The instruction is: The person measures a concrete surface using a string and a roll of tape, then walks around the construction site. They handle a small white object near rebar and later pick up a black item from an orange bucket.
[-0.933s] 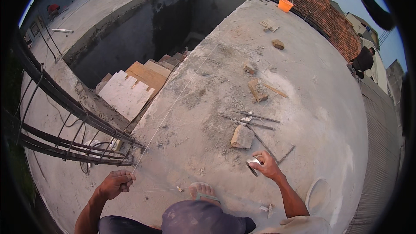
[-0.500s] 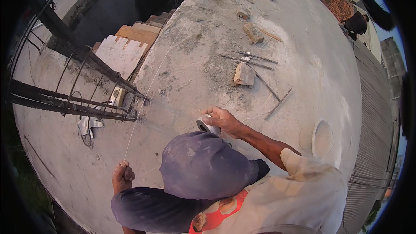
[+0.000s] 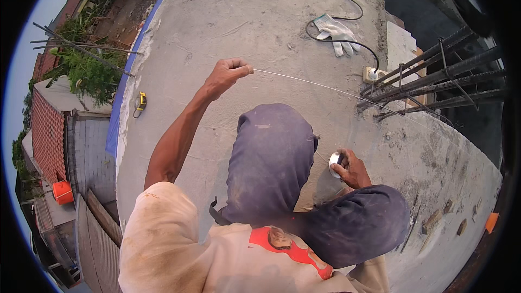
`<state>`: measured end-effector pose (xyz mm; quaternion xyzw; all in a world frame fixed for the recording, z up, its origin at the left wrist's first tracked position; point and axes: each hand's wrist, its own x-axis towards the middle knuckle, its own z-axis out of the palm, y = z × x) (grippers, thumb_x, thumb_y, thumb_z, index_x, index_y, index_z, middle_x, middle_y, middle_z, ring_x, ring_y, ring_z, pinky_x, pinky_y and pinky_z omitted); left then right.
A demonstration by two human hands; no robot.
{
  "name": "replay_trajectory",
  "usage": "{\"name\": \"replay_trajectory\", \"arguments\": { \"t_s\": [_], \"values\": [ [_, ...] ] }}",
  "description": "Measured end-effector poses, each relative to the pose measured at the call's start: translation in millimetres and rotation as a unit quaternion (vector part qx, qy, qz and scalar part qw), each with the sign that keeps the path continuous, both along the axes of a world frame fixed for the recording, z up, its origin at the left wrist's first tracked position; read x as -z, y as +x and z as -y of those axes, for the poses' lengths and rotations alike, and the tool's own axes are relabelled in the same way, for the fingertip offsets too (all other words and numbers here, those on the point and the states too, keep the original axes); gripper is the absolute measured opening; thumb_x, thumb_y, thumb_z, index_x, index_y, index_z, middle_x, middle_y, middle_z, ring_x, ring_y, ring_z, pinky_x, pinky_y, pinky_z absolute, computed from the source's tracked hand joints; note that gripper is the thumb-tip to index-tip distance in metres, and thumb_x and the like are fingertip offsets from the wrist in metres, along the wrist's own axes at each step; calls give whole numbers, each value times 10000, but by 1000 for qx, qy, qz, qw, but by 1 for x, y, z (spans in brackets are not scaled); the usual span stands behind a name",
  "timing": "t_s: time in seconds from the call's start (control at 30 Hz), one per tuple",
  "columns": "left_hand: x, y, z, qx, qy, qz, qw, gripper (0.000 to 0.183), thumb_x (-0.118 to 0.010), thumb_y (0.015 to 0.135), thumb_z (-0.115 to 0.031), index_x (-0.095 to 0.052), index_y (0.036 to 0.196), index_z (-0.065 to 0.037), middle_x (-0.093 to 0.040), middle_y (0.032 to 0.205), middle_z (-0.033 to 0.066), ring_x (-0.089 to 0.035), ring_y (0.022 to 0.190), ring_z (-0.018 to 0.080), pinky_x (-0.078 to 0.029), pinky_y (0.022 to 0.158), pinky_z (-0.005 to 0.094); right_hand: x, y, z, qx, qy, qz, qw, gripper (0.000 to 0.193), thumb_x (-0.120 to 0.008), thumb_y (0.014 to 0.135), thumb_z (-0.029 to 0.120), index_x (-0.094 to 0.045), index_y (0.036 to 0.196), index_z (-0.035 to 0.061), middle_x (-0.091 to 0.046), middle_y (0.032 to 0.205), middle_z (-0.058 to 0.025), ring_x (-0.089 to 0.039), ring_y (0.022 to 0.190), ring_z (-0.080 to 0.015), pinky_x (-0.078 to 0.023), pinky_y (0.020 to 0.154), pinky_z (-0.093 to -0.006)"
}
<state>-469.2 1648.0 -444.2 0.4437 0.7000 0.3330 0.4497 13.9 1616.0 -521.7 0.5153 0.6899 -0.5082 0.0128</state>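
My left hand (image 3: 230, 75) is raised ahead of my left side, its thumb and fingers pinched on a thin white string (image 3: 304, 80). From there the string runs taut to the right, past a column of rebar (image 3: 434, 78). At the right, beyond my bent knee, my right hand (image 3: 355, 171) grips a white spool (image 3: 334, 165) with a dark hollow middle. A faint strand leads off near the spool. Both my knees are bent in dark trousers, and the right leg partly hides my right forearm.
A white work glove (image 3: 336, 33) and a black cable (image 3: 353, 8) plugged into a power strip (image 3: 372, 75) lie on the concrete. A yellow tape measure (image 3: 140, 104) sits by the left slab edge, lined with blue sheeting (image 3: 122, 92). Right of the rebar is a dark opening.
My view has swung left, bringing the slab's left edge and tape measure into sight. My left arm now reaches farther out with the string; the spool stays in my right hand.
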Motion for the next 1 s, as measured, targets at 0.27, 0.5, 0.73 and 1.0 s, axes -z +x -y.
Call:
{"name": "replay_trajectory", "arguments": {
  "t_s": [0.27, 0.5, 0.73, 1.0],
  "values": [
    [19, -19, 82, -57, -52, -98, 992, 361, -714, 894, -363, -749, 984, -14, -676, 854, 46, -603, 815, 154, -487, 763, 335, -15, -65, -31, -194, -88, 25, 977, 575, -771, 887, 225, -561, 1402, 77, -720, 1174, -237, -708, 1103, -360, -541, 960, -433],
    [-53, 3, 68, -55, -97, -136, 984, 352, -697, 887, -339, -733, 1001, -9, -622, 779, 49, -565, 757, 141, -472, 702, 328, -39, -19, -40, -281, 23, -102, 954, 622, -800, 872, 197, -574, 1443, 98, -664, 1327, -205, -635, 1241, -367, -495, 1069, -445],
    [-155, 32, 69, -109, -126, -148, 975, 351, -686, 932, -332, -738, 1034, 0, -670, 832, 78, -602, 762, 164, -499, 719, 344, -128, 45, -49, -126, 142, 8, 982, 507, -753, 916, 266, -635, 1354, 39, -693, 1254, -212, -651, 1190, -381, -504, 1010, -433],
    [-239, -7, 100, -146, -200, -272, 930, 308, -677, 909, -288, -742, 1026, -11, -755, 973, 195, -724, 961, 340, -549, 865, 430, -319, 110, 116, 309, -242, 41, 919, 437, -654, 1008, 291, -642, 1319, -16, -733, 1148, -159, -701, 1008, -204, -544, 877, -330]
  ]
}}
